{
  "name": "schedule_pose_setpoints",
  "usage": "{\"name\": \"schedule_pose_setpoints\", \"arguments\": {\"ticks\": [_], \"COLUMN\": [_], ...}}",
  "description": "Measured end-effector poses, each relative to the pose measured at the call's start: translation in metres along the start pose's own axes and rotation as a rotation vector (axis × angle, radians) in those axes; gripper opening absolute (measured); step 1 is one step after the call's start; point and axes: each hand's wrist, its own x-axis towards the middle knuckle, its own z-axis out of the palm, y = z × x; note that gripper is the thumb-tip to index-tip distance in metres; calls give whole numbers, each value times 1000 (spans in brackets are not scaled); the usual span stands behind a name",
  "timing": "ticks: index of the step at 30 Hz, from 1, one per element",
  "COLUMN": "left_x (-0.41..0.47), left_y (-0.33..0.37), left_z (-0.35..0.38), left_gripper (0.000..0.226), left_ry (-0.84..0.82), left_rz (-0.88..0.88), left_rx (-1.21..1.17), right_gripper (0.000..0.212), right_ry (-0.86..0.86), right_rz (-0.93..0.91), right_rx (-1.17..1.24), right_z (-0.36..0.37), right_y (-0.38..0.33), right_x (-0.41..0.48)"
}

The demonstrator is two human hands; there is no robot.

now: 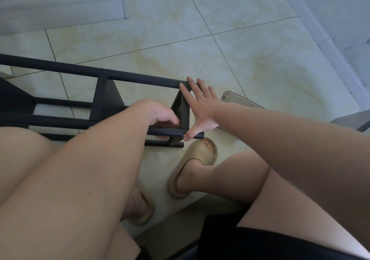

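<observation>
A black metal rack frame [104, 97] of round tubes and flat brackets lies across the tiled floor in front of me. My left hand [158, 117] curls round the near tube beside the end bracket [181, 111]. My right hand [200, 105] is spread flat over that end bracket, fingers reaching to the far tube's end and thumb touching the near tube's end [197, 135]. A small silver screw head [103, 68] shows on the far tube.
I sit with my feet in beige slippers [192, 165] on the floor just below the frame. A clear plastic container [238, 99] lies on the floor right of my hand. A grey door frame [60, 5] is at the upper left, a wall base at the right.
</observation>
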Motion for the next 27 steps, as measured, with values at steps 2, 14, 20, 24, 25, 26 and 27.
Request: {"name": "schedule_pose_setpoints", "arguments": {"ticks": [2, 14, 20, 24, 25, 26, 27], "left_x": [1, -3, -3, -2, -2, -3, -3], "left_y": [-1, 1, 0, -1, -1, 0, 0], "left_z": [-2, 3, 2, 2, 1, 0, 0], "left_gripper": [30, 19, 18, 30, 23, 17, 15], "left_ry": [-12, 19, 40, -7, -17, -19, -10], "left_rz": [12, 7, 60, 67, 52, 30, 9], "left_rx": [-28, 40, 111, 49, 22, 8, 10], "right_gripper": [161, 161, 162, 162, 161, 161, 161], "right_ry": [0, 1, 5, 4, 4, 3, 2], "right_rz": [-1, 1, -1, -1, -1, 0, 1], "right_rx": [-1, -10, -3, -7, -9, -9, -8], "right_z": [0, 1, 1, 0, 0, 0, 0], "right_y": [0, 1, 0, 0, 0, 0, -1], "right_x": [0, 1, 2, 1, 1, 1, 0]}}
